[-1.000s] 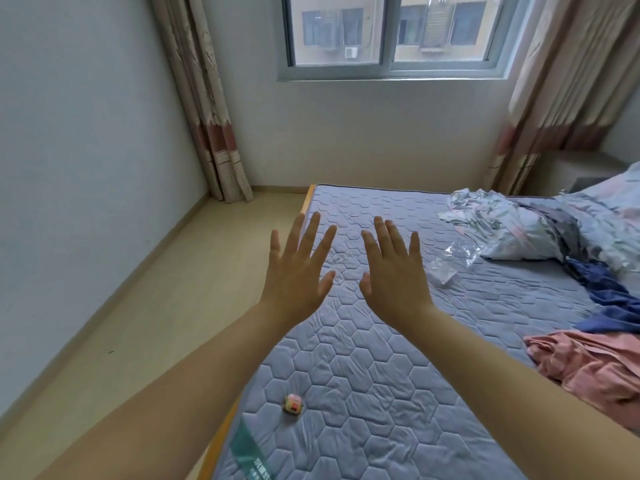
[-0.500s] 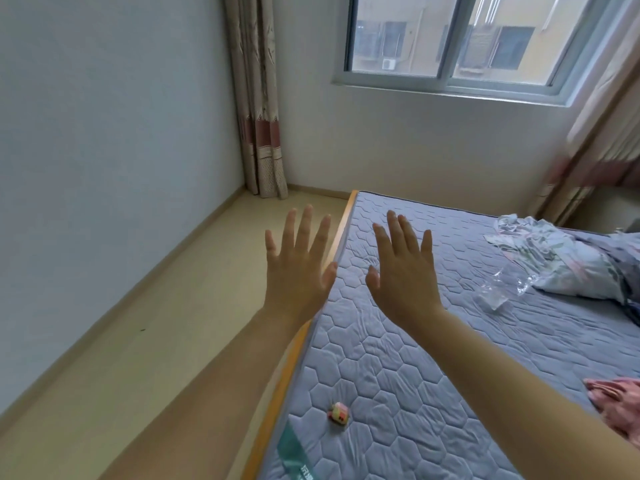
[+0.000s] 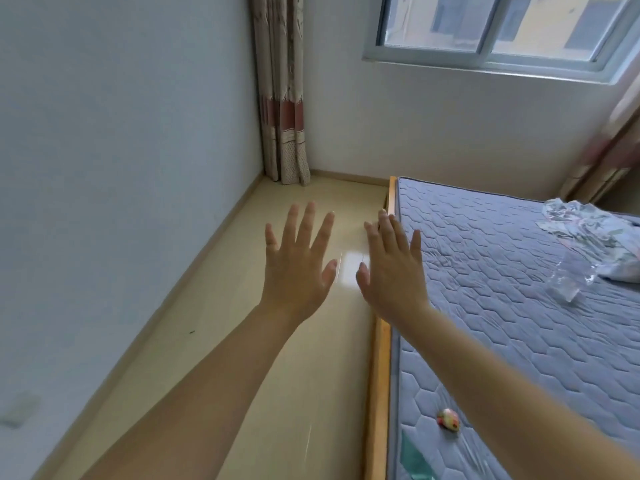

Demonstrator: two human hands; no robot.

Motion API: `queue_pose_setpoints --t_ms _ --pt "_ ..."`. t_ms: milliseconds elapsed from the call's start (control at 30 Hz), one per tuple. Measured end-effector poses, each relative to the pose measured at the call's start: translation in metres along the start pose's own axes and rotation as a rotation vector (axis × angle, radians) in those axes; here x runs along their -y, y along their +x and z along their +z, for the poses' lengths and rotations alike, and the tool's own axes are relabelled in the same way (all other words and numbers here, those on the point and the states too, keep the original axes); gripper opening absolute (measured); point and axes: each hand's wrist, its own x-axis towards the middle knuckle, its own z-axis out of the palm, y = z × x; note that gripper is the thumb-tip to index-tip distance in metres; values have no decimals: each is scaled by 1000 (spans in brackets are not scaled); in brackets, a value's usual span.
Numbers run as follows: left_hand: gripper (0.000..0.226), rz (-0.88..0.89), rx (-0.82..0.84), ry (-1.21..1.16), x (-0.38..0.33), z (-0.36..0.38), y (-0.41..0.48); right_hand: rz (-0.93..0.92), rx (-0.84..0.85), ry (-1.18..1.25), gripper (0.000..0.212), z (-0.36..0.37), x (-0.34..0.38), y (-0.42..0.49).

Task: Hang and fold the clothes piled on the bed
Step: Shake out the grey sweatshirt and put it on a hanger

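Clothes: a crumpled pale floral garment (image 3: 588, 237) lies at the far right of my grey-blue hexagon-quilted mattress (image 3: 502, 271), well apart from both hands.
Left hand: my left hand (image 3: 298, 268) is up over the cream floor (image 3: 194, 358), palm away, fingers straight and spread, gripping nothing.
Right hand: my right hand (image 3: 391, 271) is raised just beside it, fingers straight, nothing in it, over the orange wooden bed edge (image 3: 379, 375).
Mattress bits: a clear crinkled plastic wrapper (image 3: 568, 278) near the garment; a small pink-and-yellow object (image 3: 448, 419) by my right forearm.
Room: patterned beige-and-red curtain (image 3: 282, 98) in the corner, window (image 3: 502, 26) above.
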Motion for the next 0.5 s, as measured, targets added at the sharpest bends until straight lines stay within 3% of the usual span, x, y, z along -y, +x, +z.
queue_pose_setpoints --t_ms 267,500 --pt "65 22 76 -3 82 43 47 34 34 8 67 53 47 74" --pt "67 75 40 -43 128 117 171 75 -51 17 61 121 32 196"
